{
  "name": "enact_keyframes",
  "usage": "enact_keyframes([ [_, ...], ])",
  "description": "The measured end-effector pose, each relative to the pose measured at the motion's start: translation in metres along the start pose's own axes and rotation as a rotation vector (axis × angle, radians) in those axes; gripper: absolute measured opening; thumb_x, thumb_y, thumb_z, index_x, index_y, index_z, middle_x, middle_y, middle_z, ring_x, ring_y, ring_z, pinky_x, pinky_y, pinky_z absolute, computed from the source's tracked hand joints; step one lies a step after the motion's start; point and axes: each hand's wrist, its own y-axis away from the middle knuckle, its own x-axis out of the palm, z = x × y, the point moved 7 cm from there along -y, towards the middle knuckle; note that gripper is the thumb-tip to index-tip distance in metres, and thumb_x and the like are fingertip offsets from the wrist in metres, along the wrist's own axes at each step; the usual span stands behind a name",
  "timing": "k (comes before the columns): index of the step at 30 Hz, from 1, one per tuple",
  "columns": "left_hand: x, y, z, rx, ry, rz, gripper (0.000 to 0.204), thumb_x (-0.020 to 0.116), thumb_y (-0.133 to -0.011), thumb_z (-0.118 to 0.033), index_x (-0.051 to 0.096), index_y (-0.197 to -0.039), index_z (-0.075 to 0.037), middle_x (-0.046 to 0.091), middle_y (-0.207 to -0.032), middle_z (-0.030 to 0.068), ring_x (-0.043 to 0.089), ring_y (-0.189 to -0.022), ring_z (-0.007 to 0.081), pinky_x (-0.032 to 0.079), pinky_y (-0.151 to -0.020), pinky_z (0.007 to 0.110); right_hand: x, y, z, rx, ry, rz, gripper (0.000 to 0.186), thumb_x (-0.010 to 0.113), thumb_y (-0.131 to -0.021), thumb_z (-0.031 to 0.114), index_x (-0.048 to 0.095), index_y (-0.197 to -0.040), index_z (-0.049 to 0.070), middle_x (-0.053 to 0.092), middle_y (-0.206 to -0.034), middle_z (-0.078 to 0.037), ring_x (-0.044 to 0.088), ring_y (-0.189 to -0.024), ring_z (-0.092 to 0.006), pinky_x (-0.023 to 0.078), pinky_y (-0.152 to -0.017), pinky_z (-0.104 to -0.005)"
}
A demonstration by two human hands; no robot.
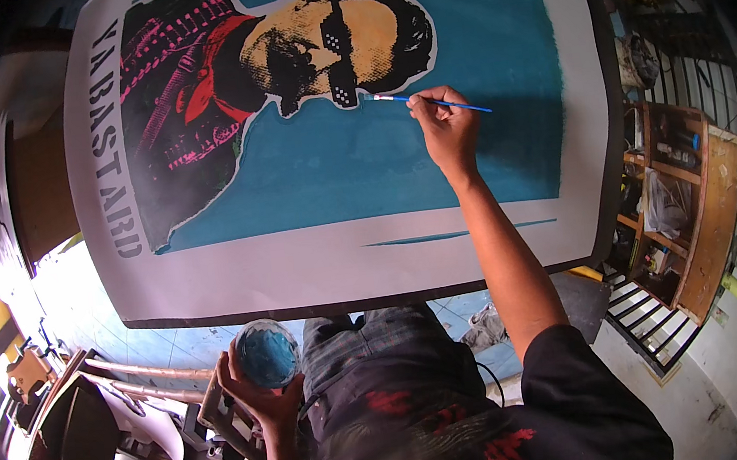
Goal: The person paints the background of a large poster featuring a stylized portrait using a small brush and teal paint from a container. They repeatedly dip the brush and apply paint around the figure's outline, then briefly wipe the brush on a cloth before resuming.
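A large poster (345, 259) with grey lettering, a painted portrait (190, 159) and a teal background (318, 181) lies on a board before me. My right hand (443, 128) pinches a thin blue paintbrush (473, 108) over it; the bristles meet the teal beside the white outline below the portrait's pixelated glasses. At the lower left, my left hand (256, 394) holds a round container (269, 353) of teal paint, upright, just off the board's front edge.
A wooden shelf unit (685, 161) with assorted items and black metal bars (639, 327) stands on the right. Another board (0, 215) leans at left, above wooden rails (151, 383) and loose panels (85, 439). A tiled floor (173, 340) shows below the poster.
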Motion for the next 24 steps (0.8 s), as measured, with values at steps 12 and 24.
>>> enact_keyframes([
  [12, 0.0021, 0.0005, 0.0002, 0.011, 0.018, -0.011, 0.115, 0.088, -0.06, -0.033, 0.016, -0.145, -0.003, 0.035, -0.142, 0.0185, 0.04, -0.13, 0.0344, 0.033, -0.11, 0.05, 0.0025, 0.0029, 0.0089, 0.028, 0.023, 0.039, 0.01, 0.071, -0.085, 0.008, 0.064, -0.082, 0.001, 0.065, -0.073, -0.001, 0.06, -0.068, -0.0059, 0.047, -0.062, -0.0217],
  [24, 0.0032, -0.001, -0.0031, 0.031, 0.009, -0.018, 0.114, 0.088, -0.059, -0.03, 0.017, -0.144, -0.003, 0.038, -0.141, 0.0193, 0.042, -0.129, 0.0341, 0.033, -0.11, 0.048, 0.0015, 0.0024, 0.0084, -0.025, 0.088, 0.089, 0.011, 0.071, -0.084, 0.009, 0.064, -0.081, 0.001, 0.065, -0.072, -0.002, 0.06, -0.068, -0.0074, 0.048, -0.062, -0.0224],
])
